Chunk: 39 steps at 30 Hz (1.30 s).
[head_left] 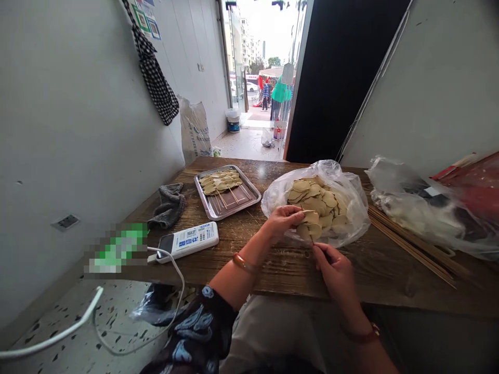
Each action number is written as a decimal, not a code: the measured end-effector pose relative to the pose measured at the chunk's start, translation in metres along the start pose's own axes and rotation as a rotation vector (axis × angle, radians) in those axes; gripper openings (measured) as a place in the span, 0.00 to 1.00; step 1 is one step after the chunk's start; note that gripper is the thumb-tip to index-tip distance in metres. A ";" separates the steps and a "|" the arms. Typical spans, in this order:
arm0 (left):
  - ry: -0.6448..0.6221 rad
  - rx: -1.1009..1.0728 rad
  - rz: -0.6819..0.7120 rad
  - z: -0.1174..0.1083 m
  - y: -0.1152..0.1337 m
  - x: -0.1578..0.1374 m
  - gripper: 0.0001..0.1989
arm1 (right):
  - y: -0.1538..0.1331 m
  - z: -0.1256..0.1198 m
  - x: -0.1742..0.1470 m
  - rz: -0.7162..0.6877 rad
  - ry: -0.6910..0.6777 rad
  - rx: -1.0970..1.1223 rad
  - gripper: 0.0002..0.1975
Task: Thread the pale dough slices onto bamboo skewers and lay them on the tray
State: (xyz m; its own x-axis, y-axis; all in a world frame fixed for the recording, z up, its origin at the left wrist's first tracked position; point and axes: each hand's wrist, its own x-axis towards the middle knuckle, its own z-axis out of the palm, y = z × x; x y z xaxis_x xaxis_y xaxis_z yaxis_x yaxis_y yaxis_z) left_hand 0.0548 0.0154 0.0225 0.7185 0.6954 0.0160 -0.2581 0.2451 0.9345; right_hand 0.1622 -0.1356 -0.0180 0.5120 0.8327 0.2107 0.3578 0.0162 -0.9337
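Note:
Above the near edge of a clear plastic bag (356,221), my left hand (284,222) pinches thin, round beige food slices (311,231) between thumb and fingers. A thin skewer passes through these slices. My right hand (335,267) is closed on the skewer's lower end, just below the slices. Many more loose slices (312,195) of the same kind fill the open bag. To the left, a metal tray (234,209) bears several finished-looking skewers of slices (220,182), their bare sticks pointing towards me.
Bare bamboo skewers (413,246) lie right of the bag, beside more plastic bags (421,202). A grey cloth (167,206), a white box-like device (195,240) and a white cable (181,275) are at the left of the wooden table (241,259). Beyond is an open doorway.

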 end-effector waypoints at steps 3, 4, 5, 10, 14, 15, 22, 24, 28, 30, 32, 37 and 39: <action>0.023 -0.030 -0.006 0.000 0.004 0.000 0.23 | -0.002 0.001 0.001 -0.031 -0.006 -0.004 0.17; 0.020 -0.030 -0.010 0.000 0.005 -0.001 0.23 | -0.002 0.001 0.001 -0.037 -0.006 -0.001 0.17; 0.014 -0.024 -0.013 0.001 0.007 -0.001 0.22 | -0.003 0.001 0.002 -0.043 -0.003 0.001 0.18; 0.000 0.013 -0.016 0.003 0.008 -0.002 0.21 | -0.002 0.001 0.002 -0.063 0.033 -0.033 0.17; -0.002 0.045 -0.028 0.004 0.006 -0.001 0.23 | 0.000 0.000 0.002 -0.064 0.048 -0.046 0.17; -0.003 0.056 -0.036 0.004 0.005 -0.001 0.24 | 0.000 0.000 0.002 -0.063 0.052 -0.048 0.17; -0.058 0.113 -0.053 0.009 -0.002 -0.002 0.24 | 0.002 0.000 0.002 -0.044 0.097 -0.044 0.17; -0.069 0.127 -0.051 0.011 -0.003 -0.003 0.23 | 0.001 0.000 0.002 -0.029 0.104 -0.044 0.17; -0.061 0.106 -0.043 0.009 0.000 -0.001 0.24 | -0.001 -0.001 0.000 0.004 0.113 -0.007 0.18; -0.014 0.052 0.001 0.005 0.003 0.002 0.25 | 0.000 -0.004 -0.001 0.039 0.116 0.046 0.18; 0.066 0.050 0.082 -0.002 0.005 0.006 0.23 | 0.003 -0.010 -0.003 0.078 0.133 0.101 0.19; 0.295 0.576 0.272 -0.016 0.001 0.017 0.10 | 0.011 -0.022 -0.004 0.117 0.223 0.213 0.19; 0.312 0.884 0.317 -0.018 -0.001 0.019 0.09 | 0.012 -0.023 -0.004 0.109 0.234 0.226 0.19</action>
State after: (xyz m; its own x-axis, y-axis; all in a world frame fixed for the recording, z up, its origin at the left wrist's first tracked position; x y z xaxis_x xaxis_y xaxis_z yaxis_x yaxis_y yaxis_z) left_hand 0.0570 0.0402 0.0151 0.4647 0.8194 0.3356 0.2575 -0.4877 0.8342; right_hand 0.1820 -0.1515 -0.0241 0.7126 0.6870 0.1422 0.1224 0.0779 -0.9894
